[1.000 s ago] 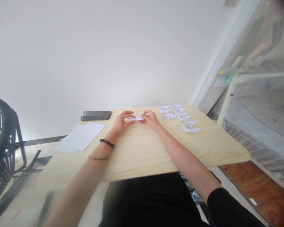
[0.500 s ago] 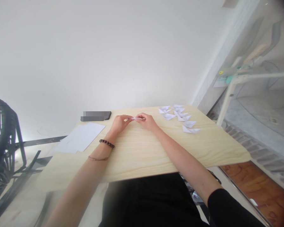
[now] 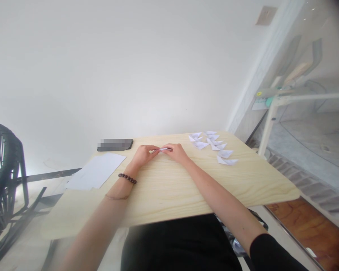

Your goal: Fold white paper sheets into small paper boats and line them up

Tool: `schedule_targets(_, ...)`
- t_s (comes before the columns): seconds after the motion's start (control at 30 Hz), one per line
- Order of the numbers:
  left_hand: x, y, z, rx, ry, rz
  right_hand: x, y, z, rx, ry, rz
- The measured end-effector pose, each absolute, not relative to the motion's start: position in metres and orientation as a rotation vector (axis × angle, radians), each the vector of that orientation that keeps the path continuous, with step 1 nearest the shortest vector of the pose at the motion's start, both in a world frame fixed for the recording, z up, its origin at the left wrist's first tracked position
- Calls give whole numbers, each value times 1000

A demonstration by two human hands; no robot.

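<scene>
Between my two hands is a small folded piece of white paper (image 3: 163, 149), mostly covered by the fingers. My left hand (image 3: 144, 154), with a beaded bracelet on its wrist, pinches the paper's left side. On the other side my right hand (image 3: 175, 152) grips it between thumb and fingers. The fingertips of both hands almost meet over the paper, just above the wooden table (image 3: 164, 188). Several folded white paper boats (image 3: 216, 145) stand to the right of my right hand.
White paper sheets (image 3: 97, 171) lie at the table's left side, partly past its edge. Behind them sits a dark flat object (image 3: 115, 145), partly pixelated. A dark woven chair (image 3: 5, 177) stands at far left, and a white metal frame (image 3: 269, 124) at right. The wall rises behind the table.
The camera view has tilted up slightly, so the table and hands appear lower. Both hands keep hold of the folded paper, with the fingers shifted only a little.
</scene>
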State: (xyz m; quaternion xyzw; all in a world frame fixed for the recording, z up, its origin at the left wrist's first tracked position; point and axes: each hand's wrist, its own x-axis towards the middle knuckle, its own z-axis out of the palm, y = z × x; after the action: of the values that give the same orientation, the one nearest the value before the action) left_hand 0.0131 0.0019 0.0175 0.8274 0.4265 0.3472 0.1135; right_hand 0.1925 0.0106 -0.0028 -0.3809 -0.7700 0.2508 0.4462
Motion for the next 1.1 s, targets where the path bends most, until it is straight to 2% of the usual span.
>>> schedule_targets(0.37, 19, 3, 17, 2708, 1254, 936, 193, 10, 1, -971, -2029, 472)
schedule_targets(1.1, 18, 5, 15, 2434, 1272, 1048, 193, 14, -4, -1104, -1886, 467)
